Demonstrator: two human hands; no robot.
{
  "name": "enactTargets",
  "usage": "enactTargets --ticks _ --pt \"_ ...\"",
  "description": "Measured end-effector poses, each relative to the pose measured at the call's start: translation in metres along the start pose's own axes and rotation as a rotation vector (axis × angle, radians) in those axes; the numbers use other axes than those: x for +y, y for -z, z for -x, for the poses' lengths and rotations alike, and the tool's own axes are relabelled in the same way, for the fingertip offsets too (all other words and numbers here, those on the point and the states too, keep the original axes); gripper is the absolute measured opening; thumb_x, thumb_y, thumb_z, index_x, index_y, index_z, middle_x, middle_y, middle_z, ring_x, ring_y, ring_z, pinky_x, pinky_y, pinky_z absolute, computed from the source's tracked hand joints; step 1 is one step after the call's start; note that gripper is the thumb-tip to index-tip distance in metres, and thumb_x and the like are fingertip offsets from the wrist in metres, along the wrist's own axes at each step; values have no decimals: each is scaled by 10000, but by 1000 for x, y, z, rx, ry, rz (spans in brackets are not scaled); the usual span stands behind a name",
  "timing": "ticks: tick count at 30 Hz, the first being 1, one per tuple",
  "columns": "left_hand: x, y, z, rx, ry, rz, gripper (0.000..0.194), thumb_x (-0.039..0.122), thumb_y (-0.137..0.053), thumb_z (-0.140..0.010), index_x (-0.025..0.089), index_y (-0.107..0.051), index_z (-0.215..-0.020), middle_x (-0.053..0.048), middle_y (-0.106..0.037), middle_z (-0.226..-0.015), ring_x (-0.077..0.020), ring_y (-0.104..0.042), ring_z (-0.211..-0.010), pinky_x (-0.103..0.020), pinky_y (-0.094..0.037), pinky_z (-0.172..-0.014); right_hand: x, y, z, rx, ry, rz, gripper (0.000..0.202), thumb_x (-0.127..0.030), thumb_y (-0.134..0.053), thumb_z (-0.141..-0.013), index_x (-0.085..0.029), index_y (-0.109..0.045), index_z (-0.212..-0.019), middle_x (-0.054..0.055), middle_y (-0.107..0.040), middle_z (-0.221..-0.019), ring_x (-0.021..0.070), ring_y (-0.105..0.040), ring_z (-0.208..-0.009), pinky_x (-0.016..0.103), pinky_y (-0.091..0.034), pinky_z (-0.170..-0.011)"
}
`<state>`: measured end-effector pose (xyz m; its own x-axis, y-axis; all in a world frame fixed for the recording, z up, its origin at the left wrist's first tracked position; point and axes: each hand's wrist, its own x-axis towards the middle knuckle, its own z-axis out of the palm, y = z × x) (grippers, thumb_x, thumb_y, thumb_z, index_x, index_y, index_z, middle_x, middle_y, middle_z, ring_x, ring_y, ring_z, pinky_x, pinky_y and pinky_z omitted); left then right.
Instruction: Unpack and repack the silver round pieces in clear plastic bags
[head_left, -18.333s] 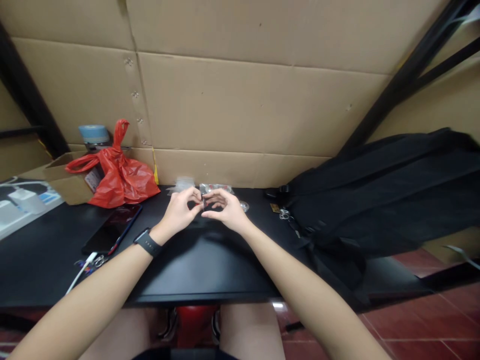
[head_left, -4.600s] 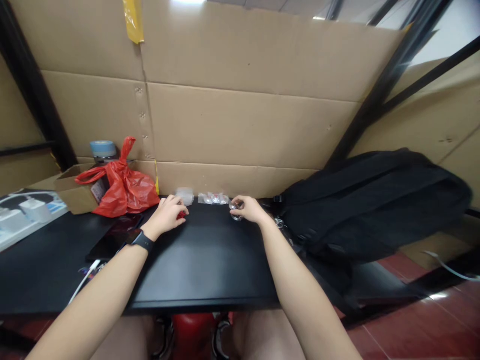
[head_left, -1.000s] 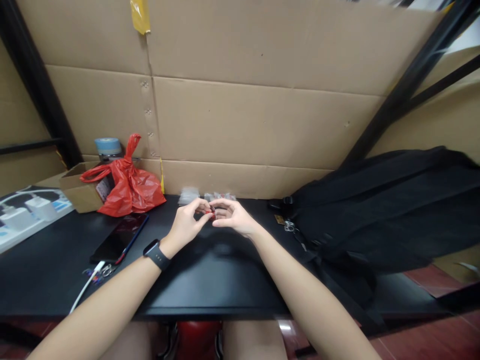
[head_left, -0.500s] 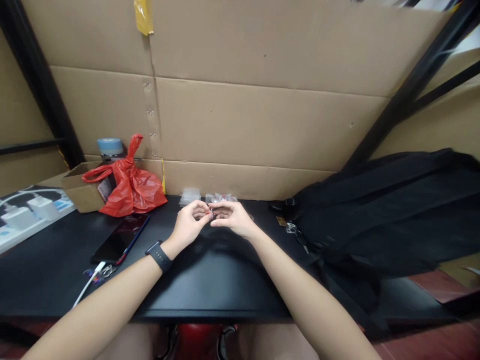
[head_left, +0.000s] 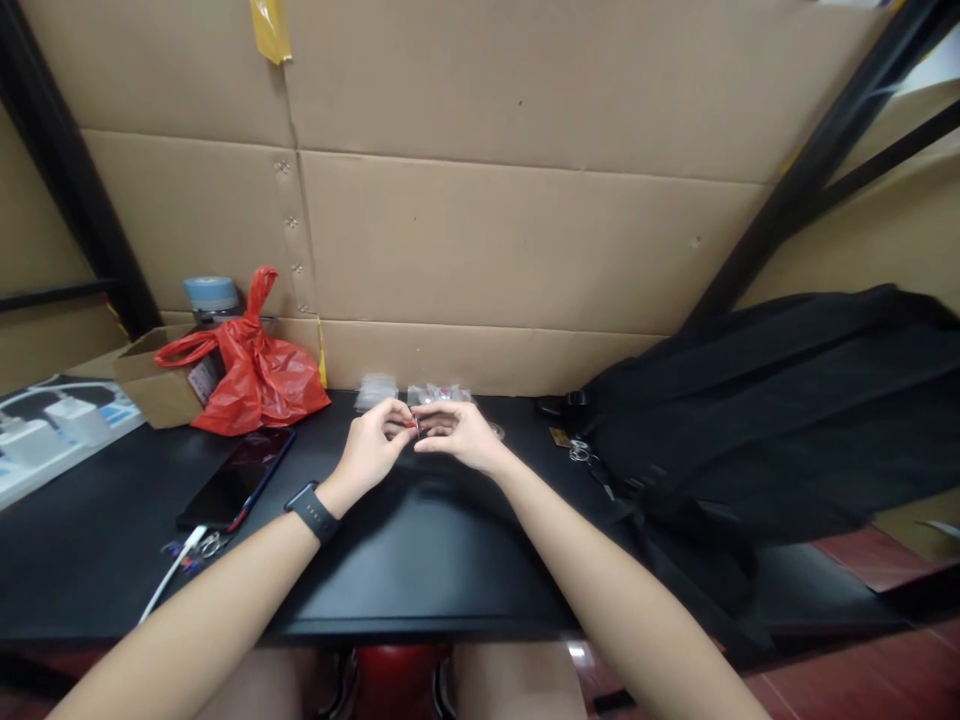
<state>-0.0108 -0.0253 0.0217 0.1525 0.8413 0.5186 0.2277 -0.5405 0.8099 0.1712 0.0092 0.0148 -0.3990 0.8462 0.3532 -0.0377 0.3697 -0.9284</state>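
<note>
My left hand (head_left: 373,440), with a dark watch on its wrist, pinches a small thin object (head_left: 418,427) that shows some red. My right hand (head_left: 461,437) meets it from the other side, its fingers curled round the same object. Both hands are held above the black table (head_left: 420,560), near its back. What the object is cannot be made out. Just behind the hands lie small clear plastic bags (head_left: 439,393), some with red in them, and a stack of clear bags (head_left: 376,390). A small round item (head_left: 496,431) is partly hidden behind my right hand.
At the left are a red plastic bag (head_left: 262,380), a cardboard box (head_left: 157,385), a power strip (head_left: 75,440) and a phone (head_left: 238,480) on a white cable. A black backpack (head_left: 780,410) fills the right side. Cardboard (head_left: 480,240) stands behind.
The view has shifted slightly, so most things appear a little further left. Both hands keep their hold, and the thin object between them appears turned slightly.
</note>
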Motion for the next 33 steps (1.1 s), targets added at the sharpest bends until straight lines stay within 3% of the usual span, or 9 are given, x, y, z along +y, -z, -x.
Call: enactTargets --ticks 5,12,16,20,25,33 --pt "-2 3 0 9 -66 -63 92 226 -654 -797 193 -590 -854 -17 -689 -844 -166 -682 -818 -288 -537 -799 1 -3 0 20 2 -11 609 -276 -937 -468 -177 -733 -1033 83 -742 -1011 212 -711 -869 415 -582 -890" --pt "0 0 1 41 -57 -67 148 265 -655 -816 205 -591 -936 -21 -693 -861 -171 -683 -833 -281 -519 -789 -4 -5 1 61 31 -39 567 -292 -939 -466 -202 -667 -955 41 -720 -944 183 -712 -800 364 -603 -809" --pt "0 -1 1 53 -79 -45 195 262 -647 -827 214 -594 -1009 -33 -706 -923 -173 -695 -856 -280 -520 -786 -7 -6 2 21 35 -54 412 -330 -917 -524 -177 -665 -811 41 -720 -921 191 -718 -821 371 -584 -865" --pt "1 0 1 65 -77 -45 233 285 -666 -828 216 -586 -1036 -27 -716 -886 -175 -700 -843 -280 -514 -782 -11 -4 3 -25 19 -68 359 -378 -857 -650 -183 -726 -921 61 -737 -1012 211 -715 -921 382 -557 -919" --pt "4 0 2 78 -69 -67 228 290 -670 -832 217 -583 -1030 -17 -729 -863 -173 -706 -839 -277 -507 -781 -15 0 4 -34 9 -105 365 -479 -740 -784 -187 -772 -1001 97 -751 -1042 217 -708 -917 396 -560 -879" --pt "5 0 4 82 -77 -64 201 285 -667 -833 212 -586 -1002 -27 -720 -901 -171 -699 -844 -286 -517 -807 -24 -5 4 44 19 -46 297 -437 -855 -632 -219 -806 -828 85 -762 -1021 255 -696 -995 457 -526 -962"
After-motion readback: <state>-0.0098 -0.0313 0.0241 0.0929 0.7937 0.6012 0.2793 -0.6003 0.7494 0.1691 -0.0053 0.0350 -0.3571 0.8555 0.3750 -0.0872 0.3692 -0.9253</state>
